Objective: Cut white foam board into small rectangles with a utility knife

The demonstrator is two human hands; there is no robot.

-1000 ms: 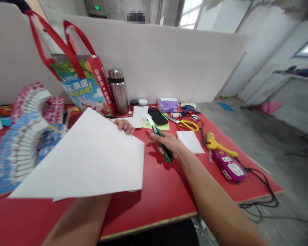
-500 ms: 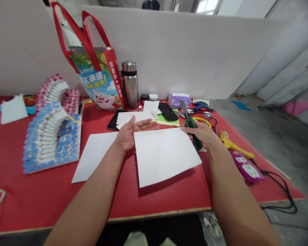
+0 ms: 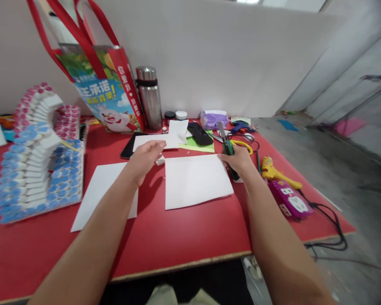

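My right hand is closed around a green utility knife, its grey blade end pointing away from me. The thumb of that hand touches the upper right corner of a white sheet, which rests low over the red table. To the left of the sheet, my left hand is raised with fingers loosely bent and apart from the thumb. A small white scrap shows just below its fingertips; whether they touch it I cannot tell. Another white sheet lies partly under my left forearm.
Behind the hands lie white paper pieces, a black computer mouse and a purple pack. A steel flask stands beside a shopping bag. At right are a yellow glue gun and a purple power strip.
My left hand has let go of the sheet's left side, turned over and moved left. The sheet has come down nearer the table. The camera view has shifted right.
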